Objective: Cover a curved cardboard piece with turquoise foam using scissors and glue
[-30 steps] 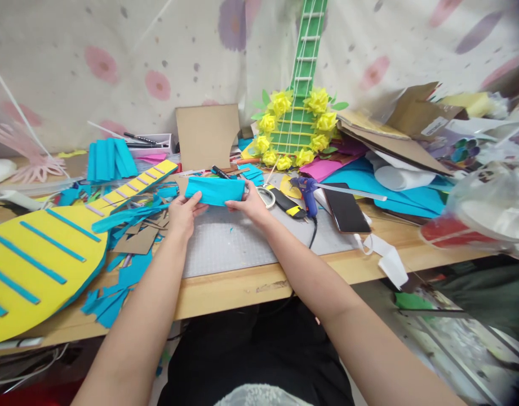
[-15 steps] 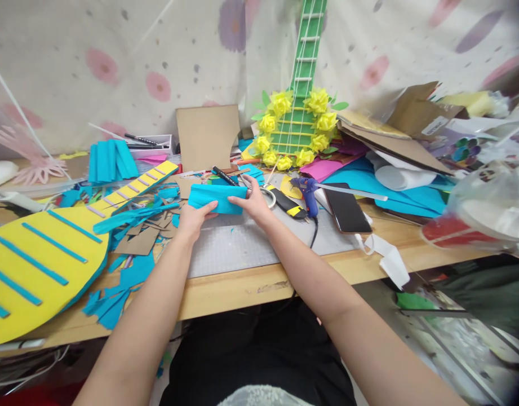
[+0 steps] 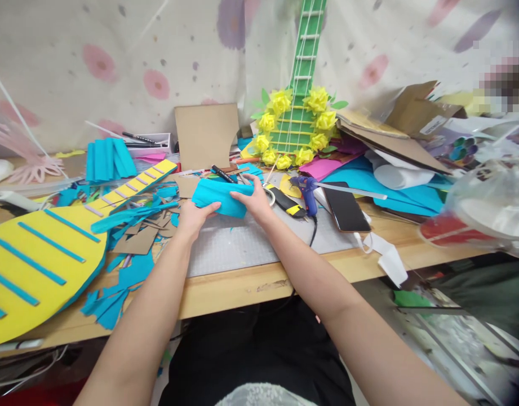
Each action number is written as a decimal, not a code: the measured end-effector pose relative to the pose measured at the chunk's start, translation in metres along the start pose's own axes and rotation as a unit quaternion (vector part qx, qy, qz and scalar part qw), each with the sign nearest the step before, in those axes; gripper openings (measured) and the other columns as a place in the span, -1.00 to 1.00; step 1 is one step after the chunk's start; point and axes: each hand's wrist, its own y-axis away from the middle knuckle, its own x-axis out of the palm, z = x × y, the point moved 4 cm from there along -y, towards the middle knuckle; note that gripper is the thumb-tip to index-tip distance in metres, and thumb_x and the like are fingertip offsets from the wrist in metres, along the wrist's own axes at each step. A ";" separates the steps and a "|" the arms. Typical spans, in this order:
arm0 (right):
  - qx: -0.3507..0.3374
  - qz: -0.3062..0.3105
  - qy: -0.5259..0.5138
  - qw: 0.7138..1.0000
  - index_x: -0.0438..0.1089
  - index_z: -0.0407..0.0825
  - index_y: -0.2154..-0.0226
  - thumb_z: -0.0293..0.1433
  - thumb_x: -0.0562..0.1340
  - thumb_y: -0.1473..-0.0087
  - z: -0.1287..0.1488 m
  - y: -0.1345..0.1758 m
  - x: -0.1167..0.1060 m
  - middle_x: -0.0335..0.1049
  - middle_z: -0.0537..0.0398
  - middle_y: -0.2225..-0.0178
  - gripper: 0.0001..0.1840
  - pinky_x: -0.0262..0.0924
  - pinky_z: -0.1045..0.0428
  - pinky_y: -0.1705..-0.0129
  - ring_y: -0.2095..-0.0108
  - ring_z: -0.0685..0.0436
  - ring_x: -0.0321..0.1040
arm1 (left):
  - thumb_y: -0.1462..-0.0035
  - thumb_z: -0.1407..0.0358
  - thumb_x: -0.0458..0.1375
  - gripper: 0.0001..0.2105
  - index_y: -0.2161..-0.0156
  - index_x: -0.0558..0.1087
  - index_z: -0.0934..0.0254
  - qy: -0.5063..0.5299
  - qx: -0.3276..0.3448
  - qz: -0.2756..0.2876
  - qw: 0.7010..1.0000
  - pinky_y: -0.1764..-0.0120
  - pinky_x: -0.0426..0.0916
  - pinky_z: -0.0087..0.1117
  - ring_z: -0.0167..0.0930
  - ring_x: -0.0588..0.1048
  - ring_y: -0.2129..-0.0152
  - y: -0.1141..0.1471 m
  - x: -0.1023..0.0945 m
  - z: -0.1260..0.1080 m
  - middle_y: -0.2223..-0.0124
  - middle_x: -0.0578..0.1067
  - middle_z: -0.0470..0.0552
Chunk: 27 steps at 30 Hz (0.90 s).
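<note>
- One blue paper piece [image 3: 224, 198] is at the centre of the frame, held tilted above the grey cutting mat [image 3: 234, 248].
- Left hand [image 3: 195, 219]: clamped on the paper's lower left end, thumb lying across the near face.
- Right hand [image 3: 258, 202]: closed on the paper's right end, thumb on the near face and a finger reaching above the upper edge.
- Right of centre in the frame: a utility knife [image 3: 287, 202], then a purple glue gun [image 3: 309, 197] and a dark phone [image 3: 347, 208].
- Left of the frame: a yellow guitar-shaped cutout [image 3: 35, 248] with blue strips; blue scraps [image 3: 132, 274] and cardboard scraps [image 3: 136, 241] are between it and the left arm.
- Upper middle of the frame: a cardboard panel [image 3: 206, 132] stands left of a green guitar-shaped piece [image 3: 305, 70] ringed with yellow flowers [image 3: 316, 100].
</note>
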 end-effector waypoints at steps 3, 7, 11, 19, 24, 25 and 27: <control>0.006 0.017 -0.039 0.999 0.18 0.00 0.07 -0.17 0.36 0.34 0.000 0.001 0.002 0.24 0.02 0.01 -0.27 0.12 -0.09 -0.02 0.00 -0.18 0.19 | 0.45 0.28 0.41 -0.52 0.28 0.50 0.36 0.014 -0.023 0.029 0.999 0.33 0.47 -0.21 -0.25 0.53 0.38 0.002 0.004 0.002 0.31 0.56 0.12; 0.014 0.011 -0.062 0.998 0.19 0.04 0.05 -0.16 0.34 0.30 -0.001 0.003 0.004 0.23 0.05 -0.02 -0.29 0.11 -0.08 -0.04 -0.03 -0.18 0.17 | 0.43 0.30 0.40 -0.50 0.23 0.48 0.30 0.058 -0.059 0.070 0.994 0.31 0.47 -0.22 -0.25 0.53 0.34 0.008 0.015 0.006 0.24 0.56 0.11; 0.024 -0.027 -0.043 0.998 0.19 0.02 0.06 -0.17 0.35 0.32 -0.004 0.002 0.003 0.21 0.02 -0.04 -0.28 0.06 -0.09 -0.08 -0.06 -0.17 0.14 | 0.48 0.31 0.41 -0.51 0.28 0.48 0.34 0.044 -0.048 0.047 0.997 0.30 0.47 -0.22 -0.24 0.53 0.33 0.012 0.018 0.007 0.29 0.56 0.11; 0.050 -0.062 -0.103 0.991 0.15 0.03 0.02 -0.16 0.34 0.31 -0.012 0.001 0.003 0.25 0.02 0.02 -0.25 0.18 -0.07 0.02 0.01 -0.14 0.20 | 0.35 0.32 0.38 -0.55 0.23 0.44 0.32 0.095 -0.085 0.112 0.985 0.24 0.45 -0.22 -0.31 0.53 0.36 0.014 0.029 0.013 0.23 0.54 0.10; 0.106 -0.026 -0.162 0.981 0.12 0.05 -0.01 -0.15 0.36 0.35 -0.018 -0.003 0.006 0.35 0.10 0.29 -0.18 0.27 -0.01 0.26 0.31 -0.06 0.32 | 0.45 0.34 0.40 -0.56 0.32 0.44 0.37 0.068 -0.037 0.036 0.996 0.29 0.45 -0.25 -0.34 0.51 0.41 0.009 0.022 0.010 0.35 0.54 0.06; 0.110 -0.026 -0.166 0.980 0.12 0.05 0.01 -0.16 0.37 0.37 -0.018 -0.003 0.006 0.34 0.14 0.36 -0.18 0.27 0.00 0.31 0.37 -0.04 0.31 | 0.46 0.34 0.40 -0.56 0.34 0.43 0.38 0.059 -0.034 0.027 0.997 0.30 0.45 -0.25 -0.34 0.50 0.42 0.007 0.019 0.009 0.36 0.53 0.05; 0.106 -0.036 -0.169 0.979 0.14 0.04 0.07 -0.18 0.39 0.40 -0.018 -0.004 0.004 0.32 0.20 0.45 -0.21 0.27 0.01 0.34 0.44 -0.01 0.29 | 0.46 0.35 0.39 -0.57 0.34 0.42 0.38 0.054 -0.032 0.021 0.998 0.31 0.44 -0.26 -0.35 0.50 0.43 0.005 0.015 0.007 0.36 0.53 0.05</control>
